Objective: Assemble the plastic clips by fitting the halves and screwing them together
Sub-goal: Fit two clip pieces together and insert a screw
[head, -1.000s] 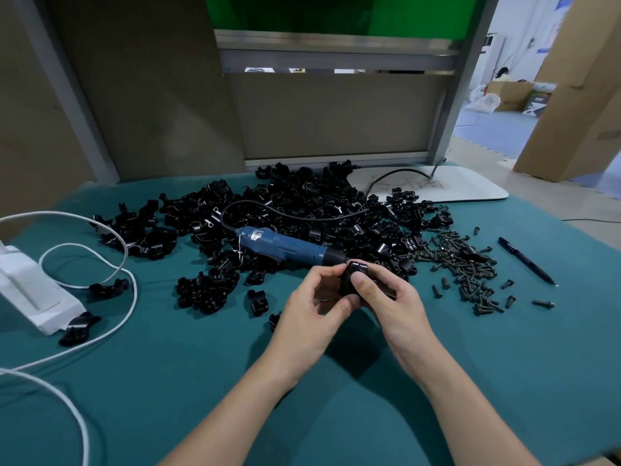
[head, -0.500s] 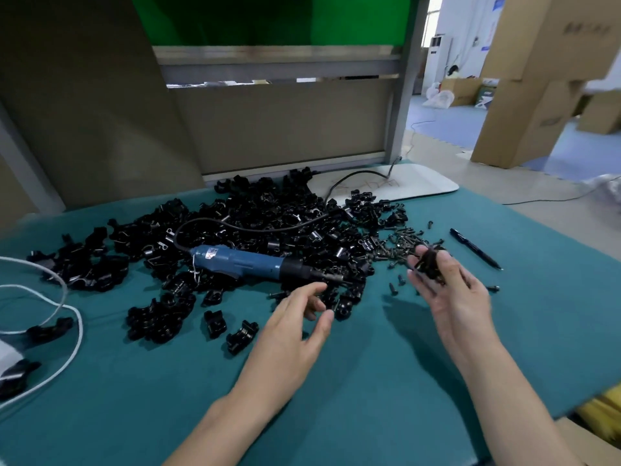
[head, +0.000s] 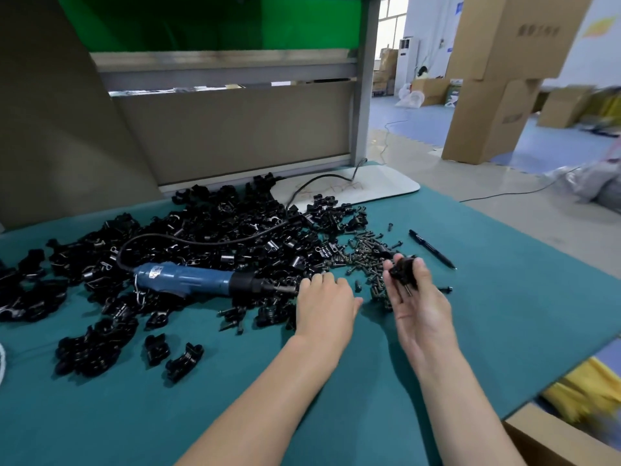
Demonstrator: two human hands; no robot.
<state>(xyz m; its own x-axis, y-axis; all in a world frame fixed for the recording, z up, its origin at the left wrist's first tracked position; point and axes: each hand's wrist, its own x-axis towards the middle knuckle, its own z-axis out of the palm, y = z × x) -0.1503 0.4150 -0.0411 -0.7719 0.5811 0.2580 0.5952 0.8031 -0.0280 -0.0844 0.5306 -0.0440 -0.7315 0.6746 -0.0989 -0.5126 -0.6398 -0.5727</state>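
Head view, teal mat (head: pixel 369 381) over table. Right hand (head: pixel 418 301) palm-up, raised over near edge of screw pile (head: pixel 364 260), fingers curled around black clip (head: pixel 403 274), thumb on its left side; thin dark pin or screw poking out below clip toward palm. Left hand (head: pixel 324 302) palm-down, flat on mat, fingers loosely spread and empty, fingertips touching edge of clip-half heap (head: pixel 215 230), just right of driver tip. Blue electric screwdriver (head: pixel 198 282) lying on its side across heap, black nose pointing right at left hand, black cord (head: pixel 208 242) looping back over heap toward white board (head: pixel 376 188) at far table edge. Smaller clump of halves (head: pixel 90 348) near left, two loose halves (head: pixel 171 353) on bare mat in front of it. Black pen (head: pixel 431 248) lying diagonally right of screws, apart from right hand. Single screw (head: pixel 445 289) on mat just right of right hand. White cable (head: pixel 2 359) barely in at left edge. Cardboard boxes (head: pixel 497 79) stacked on floor beyond table, another box corner (head: pixel 551 442) bottom right, yellow material (head: pixel 584 388) beside it, blurred.
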